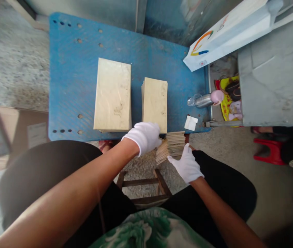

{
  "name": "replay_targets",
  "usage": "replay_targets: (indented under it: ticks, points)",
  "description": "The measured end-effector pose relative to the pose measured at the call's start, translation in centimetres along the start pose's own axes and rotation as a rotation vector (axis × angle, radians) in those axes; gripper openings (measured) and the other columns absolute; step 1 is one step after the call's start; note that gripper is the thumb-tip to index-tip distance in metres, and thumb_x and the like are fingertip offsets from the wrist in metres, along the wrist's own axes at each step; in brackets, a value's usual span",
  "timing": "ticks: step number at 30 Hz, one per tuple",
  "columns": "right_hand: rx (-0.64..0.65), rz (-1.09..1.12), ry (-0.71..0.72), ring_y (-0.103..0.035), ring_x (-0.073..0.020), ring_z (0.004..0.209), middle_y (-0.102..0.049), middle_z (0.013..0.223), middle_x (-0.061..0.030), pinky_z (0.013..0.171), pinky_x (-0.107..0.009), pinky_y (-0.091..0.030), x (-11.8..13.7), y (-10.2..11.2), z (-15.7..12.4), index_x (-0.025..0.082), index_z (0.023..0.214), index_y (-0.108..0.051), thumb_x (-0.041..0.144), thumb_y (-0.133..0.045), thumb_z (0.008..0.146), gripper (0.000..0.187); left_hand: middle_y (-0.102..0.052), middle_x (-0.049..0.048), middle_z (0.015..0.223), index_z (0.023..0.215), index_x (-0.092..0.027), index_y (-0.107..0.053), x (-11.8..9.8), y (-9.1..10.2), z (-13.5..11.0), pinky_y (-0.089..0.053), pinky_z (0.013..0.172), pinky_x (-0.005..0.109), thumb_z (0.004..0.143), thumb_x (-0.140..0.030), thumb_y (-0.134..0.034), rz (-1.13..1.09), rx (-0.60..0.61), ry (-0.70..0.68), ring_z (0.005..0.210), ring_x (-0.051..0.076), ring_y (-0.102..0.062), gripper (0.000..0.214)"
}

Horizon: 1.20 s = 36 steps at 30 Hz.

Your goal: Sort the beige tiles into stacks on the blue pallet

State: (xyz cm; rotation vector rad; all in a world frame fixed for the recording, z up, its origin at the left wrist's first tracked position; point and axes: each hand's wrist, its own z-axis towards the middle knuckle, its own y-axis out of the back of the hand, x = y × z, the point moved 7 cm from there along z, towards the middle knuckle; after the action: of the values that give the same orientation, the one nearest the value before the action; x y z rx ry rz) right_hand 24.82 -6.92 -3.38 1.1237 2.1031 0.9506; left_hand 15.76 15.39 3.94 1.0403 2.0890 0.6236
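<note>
A fanned stack of thin pale boards is held edge-up at the blue table's near edge. My right hand, in a white glove, grips this stack from its near right side, thumb apart from the fingers. Close by on the left is my left hand, also gloved in white, with its fingers curled; what they hold, if anything, is hidden. Beyond it lies a narrow pile of cream boards. A larger pile of cream boards lies to its left.
The blue table has holes at its left end. On its right are a pink-capped bottle, a white paper piece and a white bag. Below stands a wooden stool. A red stool is farther right.
</note>
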Motion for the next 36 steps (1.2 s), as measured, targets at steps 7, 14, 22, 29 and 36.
replay_targets:
  ticks: [7,14,22,29,36]
  points:
    - [-0.096,0.132,-0.067,-0.04,-0.0425,0.132,-0.028,0.148,-0.0311,0.105,-0.047,-0.038,-0.5,-3.0,0.8,-0.001,0.153,-0.005,0.079,-0.064,0.059,0.137,-0.067,0.0172,0.118,0.123,-0.008,-0.058,-0.6,0.3,-1.3,-0.05,0.082,0.037,0.093,-0.042,-0.046,0.015,-0.015,-0.022,0.105,0.031,-0.066,0.047]
    - [-0.185,0.145,-0.109,-0.022,-0.0441,0.142,-0.014,0.154,-0.0322,0.109,-0.052,-0.031,0.5,-5.7,0.8,0.003,0.154,-0.003,0.076,-0.066,0.06,0.134,-0.067,0.0181,0.118,0.126,-0.008,-0.058,-1.0,0.1,-2.2,-0.049,0.083,0.036,0.093,-0.041,-0.046,0.018,-0.004,-0.03,0.105,0.031,-0.065,0.048]
    - [-0.173,0.288,-0.223,-0.027,-0.0417,0.14,-0.019,0.152,-0.034,0.11,-0.049,-0.03,-2.5,-7.3,1.7,0.0,0.153,-0.001,0.076,-0.067,0.057,0.139,-0.067,0.0194,0.116,0.126,-0.006,-0.057,-1.3,-0.4,-1.9,-0.051,0.08,0.04,0.093,-0.04,-0.047,0.007,0.044,-0.025,0.103,0.035,-0.066,0.048]
    - [-0.152,0.303,-0.164,-0.021,-0.0445,0.142,-0.008,0.154,-0.0356,0.11,-0.049,-0.031,-1.9,-7.6,1.7,-0.001,0.152,0.007,0.076,-0.072,0.049,0.15,-0.065,0.0215,0.12,0.127,-0.006,-0.057,-2.0,-1.4,-0.9,-0.05,0.082,0.04,0.093,-0.04,-0.048,0.046,0.052,-0.028,0.104,0.034,-0.065,0.049]
    - [-0.261,0.299,-0.136,-0.023,-0.044,0.141,-0.013,0.152,-0.0356,0.109,-0.049,-0.032,-1.4,-7.4,1.7,-0.003,0.15,0.006,0.069,-0.075,0.051,0.148,-0.065,0.021,0.118,0.126,-0.005,-0.056,-2.7,-2.3,-0.4,-0.053,0.08,0.043,0.093,-0.039,-0.048,0.081,0.091,-0.056,0.102,0.035,-0.066,0.048]
